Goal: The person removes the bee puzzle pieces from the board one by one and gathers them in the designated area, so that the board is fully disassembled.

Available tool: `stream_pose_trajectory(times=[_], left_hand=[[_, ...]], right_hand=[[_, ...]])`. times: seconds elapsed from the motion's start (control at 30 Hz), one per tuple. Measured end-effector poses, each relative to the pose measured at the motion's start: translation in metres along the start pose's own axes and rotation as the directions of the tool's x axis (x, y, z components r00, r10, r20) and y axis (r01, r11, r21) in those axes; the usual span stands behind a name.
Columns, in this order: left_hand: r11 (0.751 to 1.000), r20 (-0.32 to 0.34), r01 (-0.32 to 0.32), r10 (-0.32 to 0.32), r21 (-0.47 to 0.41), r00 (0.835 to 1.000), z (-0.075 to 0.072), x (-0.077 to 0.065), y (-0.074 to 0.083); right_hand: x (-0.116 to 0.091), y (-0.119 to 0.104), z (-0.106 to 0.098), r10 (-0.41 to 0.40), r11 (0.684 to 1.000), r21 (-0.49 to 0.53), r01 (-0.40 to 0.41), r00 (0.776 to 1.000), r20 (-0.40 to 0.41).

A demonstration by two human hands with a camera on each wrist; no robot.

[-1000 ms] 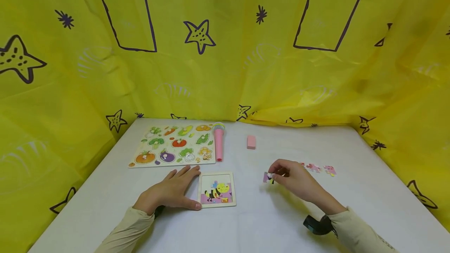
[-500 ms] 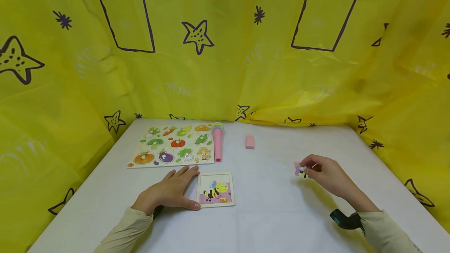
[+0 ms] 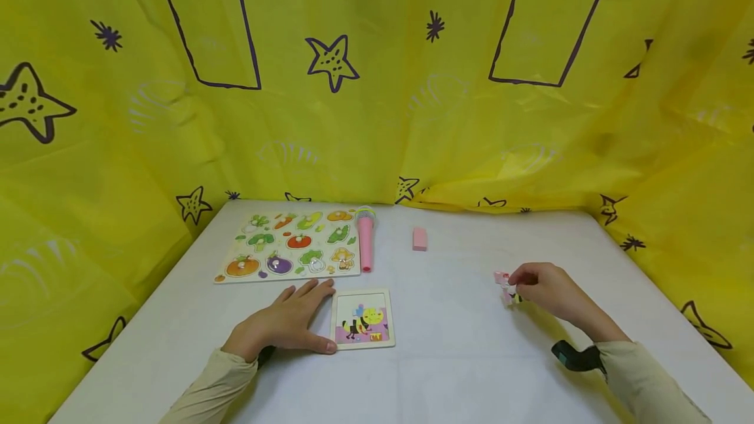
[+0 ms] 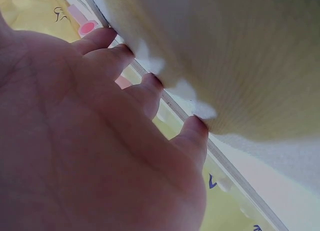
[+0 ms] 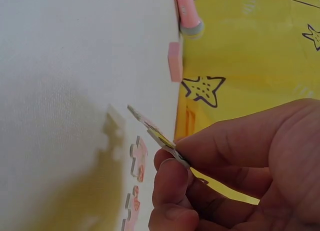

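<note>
My right hand (image 3: 550,290) pinches a jigsaw piece (image 3: 510,296), pink with black and yellow marks, between thumb and fingers. In the right wrist view this jigsaw piece (image 5: 159,137) is tilted and seen nearly edge-on above the table. Pink and red puzzle pieces (image 5: 137,160) lie beneath it; in the head view the right hand hides most of them. Fingers spread, my left hand (image 3: 288,322) rests beside a small framed bee puzzle (image 3: 363,327), its thumb at the frame's lower left corner. The bee puzzle's upper part shows a bare pale area.
Behind the left hand lies a wooden vegetable board (image 3: 294,244). A pink toy microphone (image 3: 366,244) lies along its right edge. Farther right sits a small pink block (image 3: 419,239). A yellow patterned curtain (image 3: 377,123) hangs behind the white table (image 3: 448,371) and at its sides.
My right hand has moved right, carrying the jigsaw piece over to the loose pieces. In the last half second the held piece has turned a little. The left hand stays in place.
</note>
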State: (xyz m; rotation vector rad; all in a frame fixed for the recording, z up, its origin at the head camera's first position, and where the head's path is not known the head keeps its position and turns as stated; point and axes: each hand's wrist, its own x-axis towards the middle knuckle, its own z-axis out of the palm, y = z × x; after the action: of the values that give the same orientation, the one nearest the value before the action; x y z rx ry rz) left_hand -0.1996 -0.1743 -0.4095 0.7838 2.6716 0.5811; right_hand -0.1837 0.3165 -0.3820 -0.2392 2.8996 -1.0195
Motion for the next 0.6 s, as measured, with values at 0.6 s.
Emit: stream_pose_trajectory(times=[0.6], left_hand=[[1.0,0.004,0.011,-0.011,0.002,1.0,-0.0005,0.0005,0.0016]], right_hand=[[0.0081,0.0043,0.0073,0.039,0.999,0.012,-0.039,0.998,0.04]])
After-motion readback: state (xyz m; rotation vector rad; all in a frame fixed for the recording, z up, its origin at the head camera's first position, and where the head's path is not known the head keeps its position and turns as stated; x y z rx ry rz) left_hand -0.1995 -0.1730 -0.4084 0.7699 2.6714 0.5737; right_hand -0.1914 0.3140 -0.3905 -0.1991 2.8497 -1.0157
